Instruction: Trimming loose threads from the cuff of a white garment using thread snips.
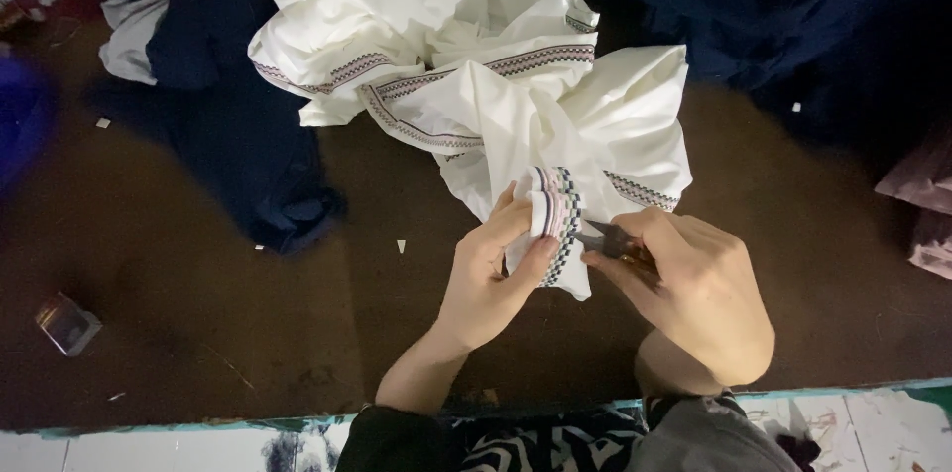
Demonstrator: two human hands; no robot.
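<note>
Surface: a dark brown table in dim light, with a teal painted edge nearest the person.
Head view, cloth: a crumpled white garment with patterned trim bands lies in the middle of the table; its lower fold is lifted toward the person.
Left hand: the left hand pinches a bunched stack of the patterned trim between thumb and fingers, holding it upright.
Right hand: the right hand is closed around small thread snips, their tips touching the trim's edge.
Progress: the cutting looks underway at this one fold; small white scraps lie on the table, and most of the trim further up appears not yet handled.
Around: dark blue fabric lies to the left, a small shiny packet near the left edge.
</note>
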